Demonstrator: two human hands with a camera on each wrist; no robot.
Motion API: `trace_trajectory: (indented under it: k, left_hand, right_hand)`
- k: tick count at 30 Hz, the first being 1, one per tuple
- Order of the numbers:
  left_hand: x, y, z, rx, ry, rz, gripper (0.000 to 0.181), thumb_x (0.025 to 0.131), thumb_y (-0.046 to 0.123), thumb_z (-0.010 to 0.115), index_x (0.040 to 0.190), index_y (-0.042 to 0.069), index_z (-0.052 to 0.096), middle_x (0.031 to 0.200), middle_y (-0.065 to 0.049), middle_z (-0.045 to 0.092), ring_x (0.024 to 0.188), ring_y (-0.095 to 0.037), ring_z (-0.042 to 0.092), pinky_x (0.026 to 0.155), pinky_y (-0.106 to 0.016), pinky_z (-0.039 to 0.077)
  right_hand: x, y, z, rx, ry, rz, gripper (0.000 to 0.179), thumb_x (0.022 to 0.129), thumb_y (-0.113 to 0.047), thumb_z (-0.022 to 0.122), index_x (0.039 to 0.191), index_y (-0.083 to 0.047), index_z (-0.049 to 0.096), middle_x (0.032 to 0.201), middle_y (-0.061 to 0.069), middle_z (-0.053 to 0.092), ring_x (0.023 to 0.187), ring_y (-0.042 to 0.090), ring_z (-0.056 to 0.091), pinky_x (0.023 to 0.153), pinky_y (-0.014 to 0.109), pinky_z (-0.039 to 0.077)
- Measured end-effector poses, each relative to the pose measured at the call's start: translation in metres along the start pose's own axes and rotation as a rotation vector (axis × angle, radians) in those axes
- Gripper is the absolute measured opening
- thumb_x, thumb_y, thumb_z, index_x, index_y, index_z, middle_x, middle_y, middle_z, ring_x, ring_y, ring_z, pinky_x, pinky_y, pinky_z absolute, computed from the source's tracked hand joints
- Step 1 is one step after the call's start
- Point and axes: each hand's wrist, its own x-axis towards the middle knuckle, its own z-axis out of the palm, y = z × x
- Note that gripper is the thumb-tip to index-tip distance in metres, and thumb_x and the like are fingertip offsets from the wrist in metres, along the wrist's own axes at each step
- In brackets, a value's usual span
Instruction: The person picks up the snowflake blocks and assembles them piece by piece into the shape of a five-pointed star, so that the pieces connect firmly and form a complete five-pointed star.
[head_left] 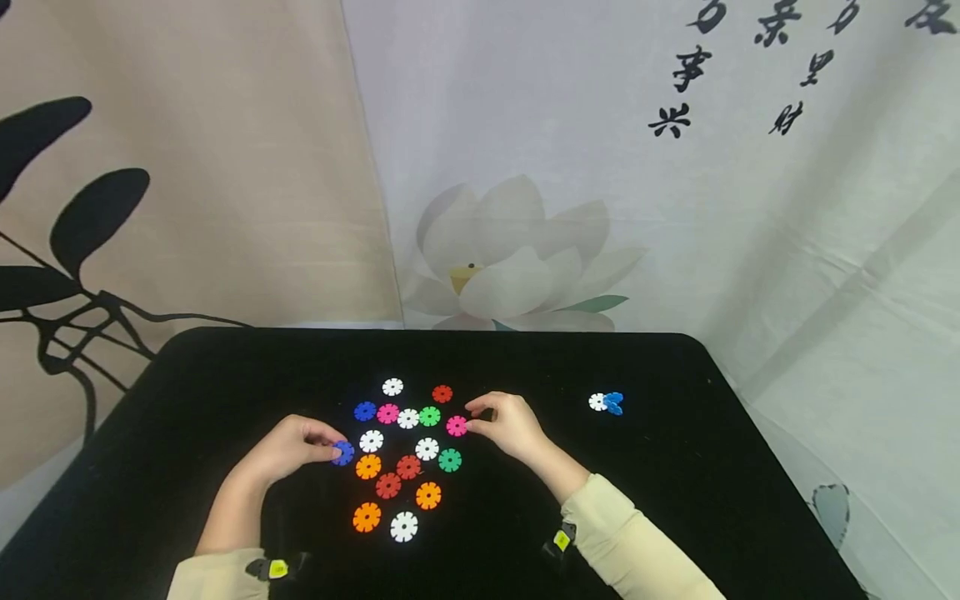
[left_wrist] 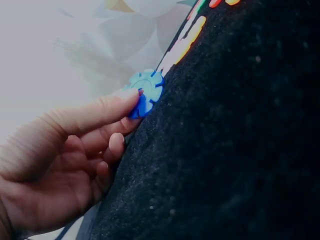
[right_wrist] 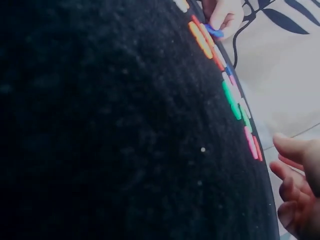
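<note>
In the head view my left hand (head_left: pixel 294 450) pinches a blue notched plastic disc (head_left: pixel 342 453) between thumb and fingers at the left side of a group of discs. The left wrist view shows the thumb lying over the face of this blue disc (left_wrist: pixel 146 94). My right hand (head_left: pixel 508 423) is at the group's right side, its thumb and forefinger parted with nothing between them. Nearest to it lies a pink disc (head_left: pixel 457 426); in the right wrist view a small gap separates the fingers from that pink disc (right_wrist: pixel 250 143).
Several loose discs lie flat on the black table (head_left: pixel 525 533), among them a white disc (head_left: pixel 404 527), an orange disc (head_left: pixel 367 517) and a green disc (head_left: pixel 450 460). Farther right lie a white disc (head_left: pixel 597 402) and joined blue pieces (head_left: pixel 613 403). A printed curtain (head_left: pixel 525 125) hangs behind.
</note>
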Motion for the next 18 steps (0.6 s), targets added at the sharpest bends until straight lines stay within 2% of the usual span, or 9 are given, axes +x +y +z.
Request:
trace_trajectory:
  k: [7, 14, 18]
  left_hand:
    - [0.000, -0.003, -0.003, -0.052, 0.014, 0.010, 0.017, 0.085, 0.014, 0.073, 0.097, 0.003, 0.073, 0.091, -0.008, 0.070, 0.082, -0.022, 0.062, 0.084, -0.054, 0.049]
    - [-0.001, -0.004, -0.005, -0.101, 0.072, 0.004, 0.026, 0.086, 0.022, 0.073, 0.102, 0.001, 0.072, 0.098, -0.010, 0.069, 0.090, -0.024, 0.062, 0.089, -0.059, 0.044]
    - [0.001, 0.000, -0.002, -0.153, 0.088, 0.017, 0.031, 0.087, 0.026, 0.071, 0.105, 0.000, 0.071, 0.102, -0.011, 0.068, 0.094, -0.026, 0.060, 0.090, -0.059, 0.043]
  right_hand:
    - [0.008, 0.002, 0.012, -0.104, -0.075, 0.037, 0.030, 0.081, -0.026, 0.078, 0.109, -0.016, 0.072, 0.093, -0.006, 0.064, 0.075, 0.008, 0.053, 0.063, 0.024, 0.046]
    - [0.008, 0.000, 0.017, -0.132, -0.047, 0.057, 0.026, 0.079, -0.028, 0.080, 0.102, -0.018, 0.074, 0.087, -0.009, 0.060, 0.078, 0.011, 0.053, 0.064, 0.027, 0.045]
    - [0.006, 0.000, 0.018, -0.077, -0.019, 0.109, 0.019, 0.079, -0.025, 0.080, 0.096, -0.019, 0.073, 0.086, -0.010, 0.063, 0.074, 0.009, 0.054, 0.062, 0.026, 0.047]
